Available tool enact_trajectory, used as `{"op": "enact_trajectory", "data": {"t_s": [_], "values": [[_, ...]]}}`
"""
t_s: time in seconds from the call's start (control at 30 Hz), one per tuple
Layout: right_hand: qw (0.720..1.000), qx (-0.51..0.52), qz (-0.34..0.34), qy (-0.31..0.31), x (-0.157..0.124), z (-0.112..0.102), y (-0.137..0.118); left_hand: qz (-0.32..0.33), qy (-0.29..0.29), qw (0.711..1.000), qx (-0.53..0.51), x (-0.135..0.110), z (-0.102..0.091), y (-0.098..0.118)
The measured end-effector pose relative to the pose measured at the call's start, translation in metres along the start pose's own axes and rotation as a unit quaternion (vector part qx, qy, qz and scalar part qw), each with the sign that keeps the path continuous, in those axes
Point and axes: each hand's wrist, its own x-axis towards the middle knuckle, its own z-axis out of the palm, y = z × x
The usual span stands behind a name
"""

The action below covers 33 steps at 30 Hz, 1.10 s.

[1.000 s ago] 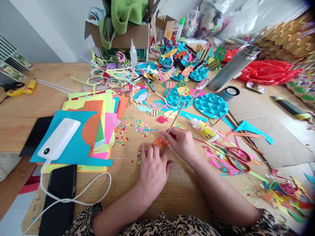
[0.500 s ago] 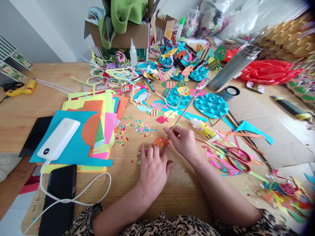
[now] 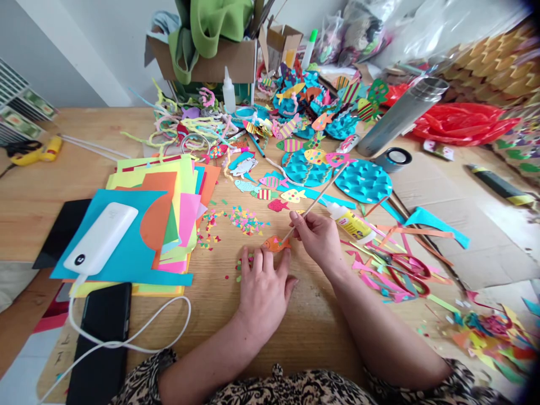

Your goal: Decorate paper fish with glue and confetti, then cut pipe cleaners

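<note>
A small orange paper fish (image 3: 273,243) with a pink spot lies flat on the wooden table. My left hand (image 3: 264,289) rests palm down, fingers stretched out, their tips against the fish's lower edge. Pinched in my right hand (image 3: 319,241) is a thin wooden stick (image 3: 323,195), whose low end reaches the fish near its tail. Tiny paper confetti (image 3: 247,220) is heaped beyond my left hand, with dots partly under its fingers. Several decorated paper fish (image 3: 292,195) lie farther back. A glue bottle (image 3: 350,222) lies on its side past my right hand.
Coloured paper sheets (image 3: 126,236) hold a white power bank (image 3: 101,236) at left, its cable looping over a black phone (image 3: 105,343). Red-handled scissors (image 3: 409,273) sit among scraps at right. Behind are blue textured discs (image 3: 363,180), a steel flask (image 3: 403,115) and a cardboard box (image 3: 223,59).
My right hand has shifted a little to the right, and the stick leans further over, its upper end now farther right. My left hand and the orange fish stay put.
</note>
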Motion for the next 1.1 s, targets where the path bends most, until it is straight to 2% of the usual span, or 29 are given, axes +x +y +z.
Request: {"op": "enact_trajectory", "data": {"t_s": [0.53,0.97,1.1], "values": [[0.999,-0.001,-0.011,0.04,-0.003,-0.001,-0.006,0.002,0.005,1.0,0.004,0.0,0.002,0.001],[0.999,0.035,-0.036,0.008,-0.005,-0.002,-0.011,0.0,0.011,1.0,0.01,0.0,0.006,0.001],[0.998,0.033,-0.045,-0.026,-0.006,-0.003,-0.015,-0.003,0.014,1.0,0.007,0.0,0.006,0.0]]}}
